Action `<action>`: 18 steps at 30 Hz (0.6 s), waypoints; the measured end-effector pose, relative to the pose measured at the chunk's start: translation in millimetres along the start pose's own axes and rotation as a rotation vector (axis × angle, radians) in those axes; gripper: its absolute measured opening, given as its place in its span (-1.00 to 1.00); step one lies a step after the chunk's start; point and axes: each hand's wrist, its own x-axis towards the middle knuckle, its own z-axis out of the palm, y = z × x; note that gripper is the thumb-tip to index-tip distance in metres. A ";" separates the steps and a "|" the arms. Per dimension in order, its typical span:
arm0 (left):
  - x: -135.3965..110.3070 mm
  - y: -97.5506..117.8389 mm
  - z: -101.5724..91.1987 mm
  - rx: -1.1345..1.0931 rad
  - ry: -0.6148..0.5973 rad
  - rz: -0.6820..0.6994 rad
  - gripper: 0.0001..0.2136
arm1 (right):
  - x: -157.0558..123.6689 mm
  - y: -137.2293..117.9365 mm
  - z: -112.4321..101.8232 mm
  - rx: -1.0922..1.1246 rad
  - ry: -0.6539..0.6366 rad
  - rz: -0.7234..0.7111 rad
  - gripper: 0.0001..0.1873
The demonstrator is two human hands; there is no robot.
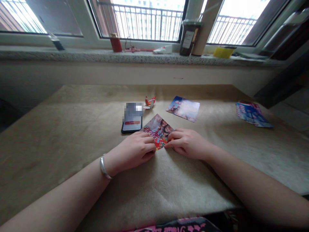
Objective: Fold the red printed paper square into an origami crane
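Note:
A sheet of printed paper (158, 124) lies on the table in front of me, its near edge folded up to show a red, colourful side. My left hand (138, 148), with a silver bangle at the wrist, grips the left part of that fold with curled fingers. At the right part, my right hand (187, 141) pinches the paper, thumb and fingertips close to the red strip. Some fingertips and the paper's side corners are hidden under the hands. Just beyond the left hand lies a phone (131, 125), its screen partly blurred. A small red folded paper figure (150, 102) stands beside the phone.
A blue-and-pink printed sheet (184, 109) lies beyond my right hand. Several similar sheets are stacked in a pile (253, 114) at the table's right side. On the windowsill (145, 57) stand a red container (116, 43), a dark lidded cup (189, 38) and a yellow object (224, 52).

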 end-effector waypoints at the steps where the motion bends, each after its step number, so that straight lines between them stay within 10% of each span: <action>1: 0.0 -0.2 -0.8 -0.006 -0.009 0.000 -0.88 | 0.0 -0.1 -0.5 0.002 -0.001 0.001 -0.69; 18: -4.2 -4.0 -5.6 -0.098 -0.077 -0.049 -0.89 | -1.2 0.5 -0.4 0.016 0.006 0.011 -0.69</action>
